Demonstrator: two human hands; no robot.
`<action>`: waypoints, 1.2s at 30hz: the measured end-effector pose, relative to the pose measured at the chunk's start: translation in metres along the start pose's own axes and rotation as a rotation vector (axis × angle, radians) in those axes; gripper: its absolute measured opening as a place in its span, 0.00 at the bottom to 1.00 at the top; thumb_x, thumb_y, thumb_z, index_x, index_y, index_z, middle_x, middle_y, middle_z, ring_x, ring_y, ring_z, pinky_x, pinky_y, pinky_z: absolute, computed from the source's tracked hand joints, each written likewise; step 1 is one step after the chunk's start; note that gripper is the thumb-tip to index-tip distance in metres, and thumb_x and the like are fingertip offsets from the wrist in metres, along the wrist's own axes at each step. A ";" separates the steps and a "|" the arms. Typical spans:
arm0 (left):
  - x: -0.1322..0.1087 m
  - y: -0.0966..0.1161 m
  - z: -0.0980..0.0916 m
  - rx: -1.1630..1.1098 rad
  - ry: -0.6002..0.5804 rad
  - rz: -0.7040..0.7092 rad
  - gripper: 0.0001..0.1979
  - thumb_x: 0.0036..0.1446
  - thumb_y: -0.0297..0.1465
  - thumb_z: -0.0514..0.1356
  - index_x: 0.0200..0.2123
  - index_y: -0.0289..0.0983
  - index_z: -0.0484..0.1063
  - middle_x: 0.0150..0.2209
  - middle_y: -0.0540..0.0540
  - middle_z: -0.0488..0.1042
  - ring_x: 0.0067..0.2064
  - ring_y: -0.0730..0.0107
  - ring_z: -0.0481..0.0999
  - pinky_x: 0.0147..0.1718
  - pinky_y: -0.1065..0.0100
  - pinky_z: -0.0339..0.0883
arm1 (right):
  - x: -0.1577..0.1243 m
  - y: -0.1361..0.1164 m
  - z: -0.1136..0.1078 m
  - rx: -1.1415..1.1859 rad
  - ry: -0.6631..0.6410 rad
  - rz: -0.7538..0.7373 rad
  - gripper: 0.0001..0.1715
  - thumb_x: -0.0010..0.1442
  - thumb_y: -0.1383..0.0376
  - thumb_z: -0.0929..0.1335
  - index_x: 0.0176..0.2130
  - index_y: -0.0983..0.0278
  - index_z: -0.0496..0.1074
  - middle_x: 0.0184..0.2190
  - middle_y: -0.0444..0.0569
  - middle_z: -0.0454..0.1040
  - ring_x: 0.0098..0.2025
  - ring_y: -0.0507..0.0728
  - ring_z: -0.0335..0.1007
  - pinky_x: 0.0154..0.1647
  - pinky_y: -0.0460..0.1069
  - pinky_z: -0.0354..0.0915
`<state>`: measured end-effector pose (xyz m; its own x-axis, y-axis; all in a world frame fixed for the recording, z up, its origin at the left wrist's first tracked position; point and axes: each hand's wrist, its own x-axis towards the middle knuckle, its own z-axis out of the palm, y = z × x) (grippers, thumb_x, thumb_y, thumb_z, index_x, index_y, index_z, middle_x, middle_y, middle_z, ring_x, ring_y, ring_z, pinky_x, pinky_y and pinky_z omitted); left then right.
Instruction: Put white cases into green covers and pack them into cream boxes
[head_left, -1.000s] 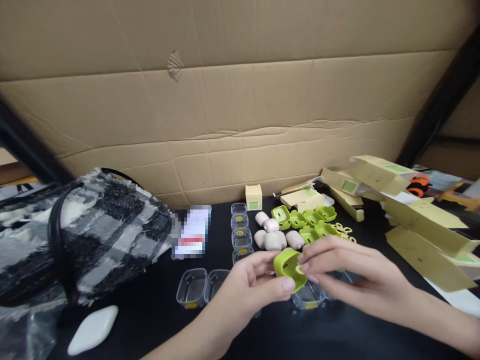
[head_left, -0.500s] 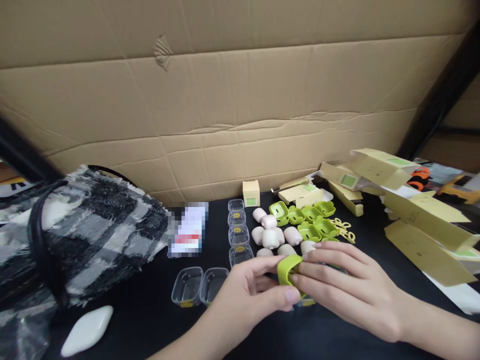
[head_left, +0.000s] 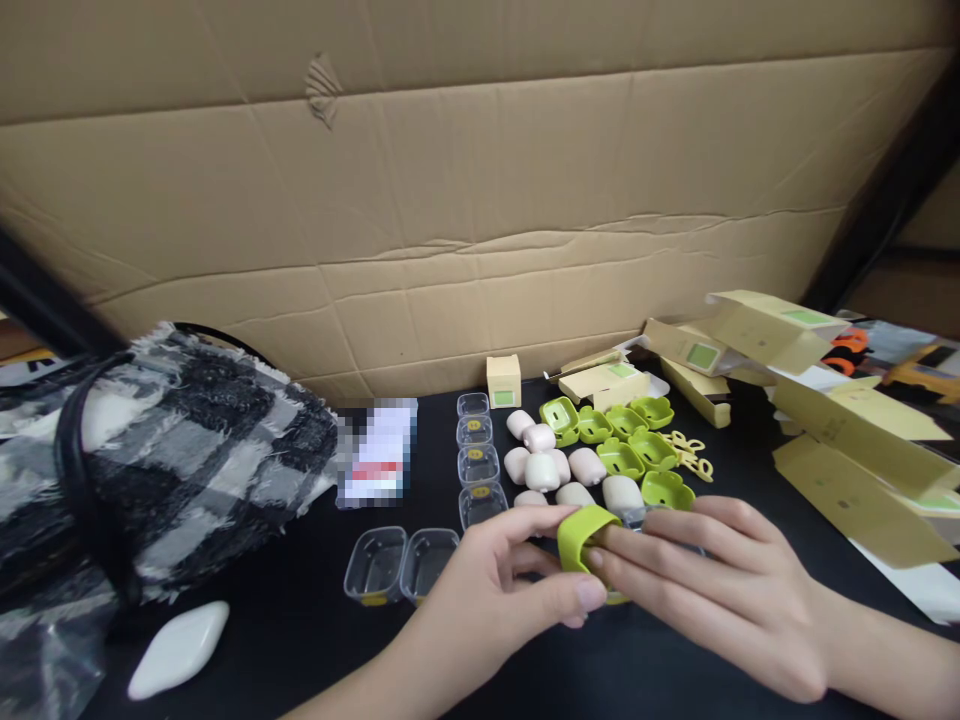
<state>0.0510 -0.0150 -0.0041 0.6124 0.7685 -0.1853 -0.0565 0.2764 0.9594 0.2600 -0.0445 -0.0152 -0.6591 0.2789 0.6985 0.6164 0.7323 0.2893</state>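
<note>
Green case (head_left: 581,528) clamped between left hand (head_left: 502,580) and right hand (head_left: 712,600), bare tabletop (head_left: 300,640) nearer.

Two bare hands on bare forearms

The left hand (head_left: 510,585) and the right hand (head_left: 712,600) are uncovered from fingertips to wrist; the fingers are long and slender, with smooth knuckles and faint creases at the joints; the nails are short, rounded and plain with a slight gloss, clearest on the left thumbnail (head_left: 592,595); both wrists are narrow; the left forearm (head_left: 360,690) is bare as far as the bottom edge of the view; the right forearm (head_left: 892,655) is likewise bare out to the right edge, slim and even in width.
</note>
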 end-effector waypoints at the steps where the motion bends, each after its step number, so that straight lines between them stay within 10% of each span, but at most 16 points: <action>1: 0.000 0.000 0.000 0.010 0.011 -0.002 0.19 0.45 0.27 0.69 0.43 0.36 0.76 0.30 0.51 0.76 0.28 0.77 0.71 0.32 0.71 0.68 | 0.000 0.000 0.000 0.001 -0.001 0.006 0.23 0.71 0.71 0.53 0.43 0.65 0.74 0.38 0.44 0.82 0.40 0.54 0.70 0.35 0.51 0.59; 20: -0.005 -0.005 0.002 0.230 0.006 0.098 0.19 0.55 0.26 0.56 0.51 0.41 0.73 0.35 0.48 0.74 0.38 0.68 0.75 0.42 0.64 0.71 | -0.003 -0.003 0.011 0.126 -0.028 0.142 0.12 0.66 0.72 0.59 0.41 0.65 0.71 0.31 0.49 0.77 0.33 0.56 0.67 0.33 0.52 0.55; 28: -0.006 -0.001 -0.009 0.750 0.081 0.529 0.07 0.57 0.24 0.59 0.38 0.36 0.75 0.33 0.48 0.73 0.33 0.73 0.73 0.35 0.73 0.69 | 0.009 -0.005 0.005 0.586 -0.047 0.508 0.11 0.58 0.76 0.64 0.36 0.60 0.66 0.28 0.41 0.72 0.30 0.51 0.66 0.31 0.48 0.60; 36: -0.003 -0.002 -0.010 0.827 0.086 0.667 0.09 0.51 0.17 0.57 0.31 0.37 0.68 0.30 0.52 0.70 0.32 0.75 0.71 0.34 0.76 0.67 | 0.009 -0.008 0.004 0.684 -0.049 0.591 0.13 0.57 0.74 0.65 0.40 0.57 0.66 0.31 0.41 0.70 0.32 0.52 0.67 0.34 0.48 0.65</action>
<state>0.0416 -0.0123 -0.0074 0.5959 0.6667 0.4477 0.2125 -0.6686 0.7126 0.2473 -0.0455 -0.0146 -0.3437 0.7411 0.5768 0.4795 0.6666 -0.5707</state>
